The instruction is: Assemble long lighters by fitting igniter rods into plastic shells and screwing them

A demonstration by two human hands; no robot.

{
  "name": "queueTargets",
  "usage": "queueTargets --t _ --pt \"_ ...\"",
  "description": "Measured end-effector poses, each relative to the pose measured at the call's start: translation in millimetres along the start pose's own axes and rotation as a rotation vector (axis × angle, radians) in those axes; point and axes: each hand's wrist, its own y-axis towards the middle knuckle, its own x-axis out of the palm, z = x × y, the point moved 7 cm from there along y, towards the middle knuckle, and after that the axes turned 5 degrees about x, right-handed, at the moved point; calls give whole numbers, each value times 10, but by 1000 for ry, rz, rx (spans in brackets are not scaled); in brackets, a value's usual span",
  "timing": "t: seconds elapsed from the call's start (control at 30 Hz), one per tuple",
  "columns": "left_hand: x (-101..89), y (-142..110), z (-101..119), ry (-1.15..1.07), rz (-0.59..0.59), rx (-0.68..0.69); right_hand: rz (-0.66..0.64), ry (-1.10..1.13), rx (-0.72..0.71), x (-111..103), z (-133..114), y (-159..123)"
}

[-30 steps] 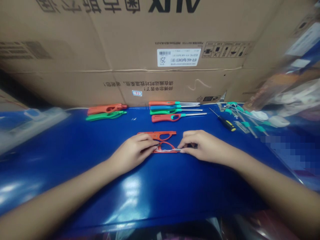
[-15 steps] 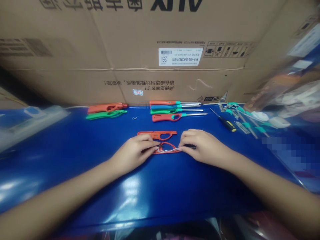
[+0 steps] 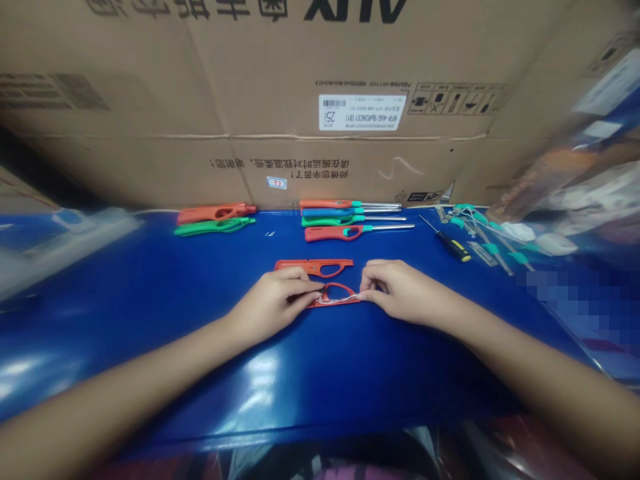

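Two orange lighter casing halves lie one behind the other on the blue table. The rear half (image 3: pixel 333 268) is untouched, its left end partly behind my left hand. My left hand (image 3: pixel 273 300) has thumb and fingers closed at the left end of the front half (image 3: pixel 337 287), hiding that end. A thin white wire (image 3: pixel 337 301) runs along the trigger opening of the front half. My right hand (image 3: pixel 397 287) pinches the wire at the right end of this half. Whether its fingertips also touch the casing cannot be made out.
Behind are assembled lighters with metal tubes (image 3: pixel 357 232), and orange and green casings (image 3: pixel 215 227) to their left. A screwdriver (image 3: pixel 453 247) and a pile of tubes and small parts (image 3: pixel 490 240) lie right. A large cardboard box (image 3: pixel 250 100) stands along the back edge.
A dark piece seen beside my right fingers earlier no longer shows. My left fingertips have shifted slightly right along the front half. Both hands stay closed.
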Motion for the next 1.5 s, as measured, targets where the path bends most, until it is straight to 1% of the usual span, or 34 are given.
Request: queueTargets --t 0.1,0.17,0.23,0.33,0.47,0.73,0.9,1.1,1.37,1.5 --pt "16 -8 20 10 -13 16 29 -2 -68 -36 -35 -44" --pt "24 -12 39 14 -12 42 33 35 -152 -42 -109 -85" --pt "24 -14 52 15 2 66 21 69 -229 -22 -194 -122" --pt "11 -17 50 18 29 62 13 56 -272 33 -262 -142" --pt "-13 -22 66 22 37 50 18 44 -288 93 -257 -126" --pt "-108 -2 120 47 51 47 51 62 -280 107 -228 -110" --pt "-94 -3 109 44 21 49 54 71 -241 101 -243 -111" --pt "-80 1 64 26 19 48 69 53 -215 86 -232 -109" --pt "-64 11 67 -16 39 46 61 47 -216 85 -254 -124" --pt "-50 11 76 -1 18 55 52 57 -238 109 -269 -122"
